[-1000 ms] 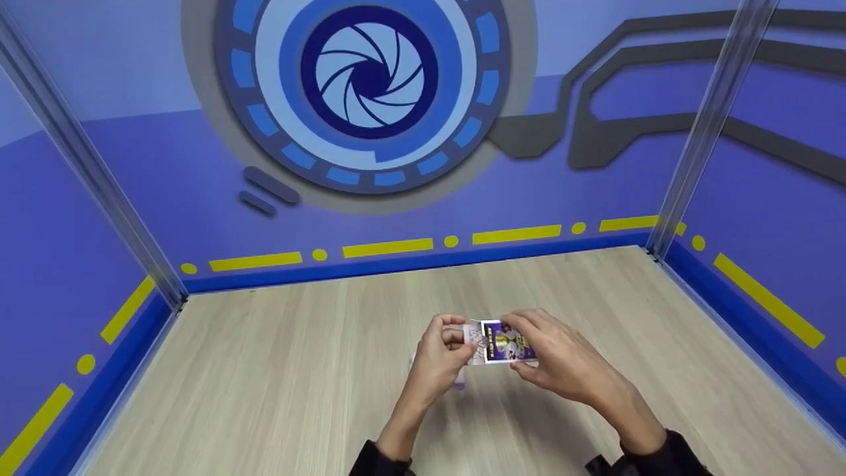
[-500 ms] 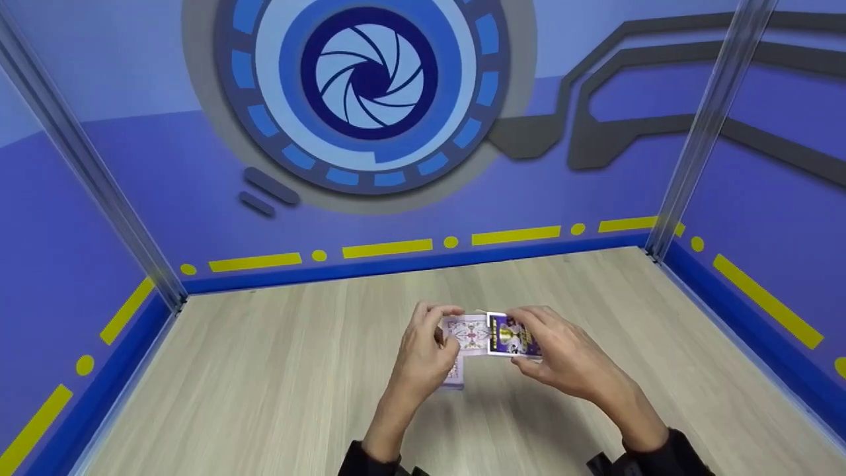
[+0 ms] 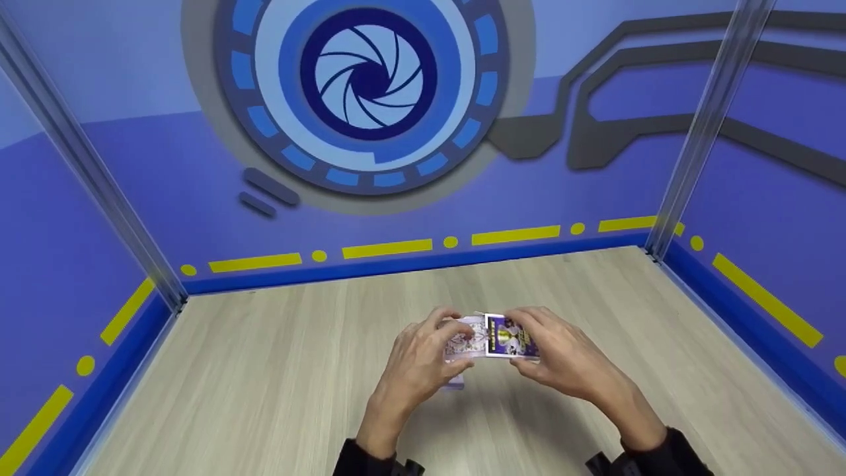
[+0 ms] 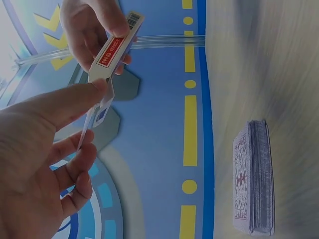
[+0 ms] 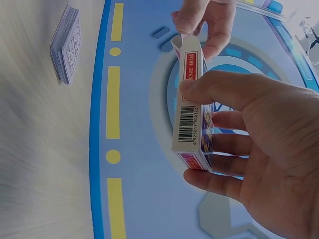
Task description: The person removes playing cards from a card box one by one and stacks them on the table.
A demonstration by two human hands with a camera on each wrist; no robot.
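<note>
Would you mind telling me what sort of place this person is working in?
It looks like a staged booth, not a home or office. A pale wood-grain tabletop is boxed in by blue printed walls bearing a large aperture-like emblem and yellow dashed stripes, with metal posts at the corners.

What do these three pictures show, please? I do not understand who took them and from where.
No machine is here: a person works with two bare hands. One camera sits on the head and looks down at the wooden table; one sits on each wrist, so those two pictures look sideways. The right hand holds a small card box by its long edges; its barcode shows in the right wrist view. The left hand pinches the open flap at the box's end with its fingers. A deck of cards lies on the table, outside the box, just under the hands. Blue walls with yellow marks stand around the table.
</note>
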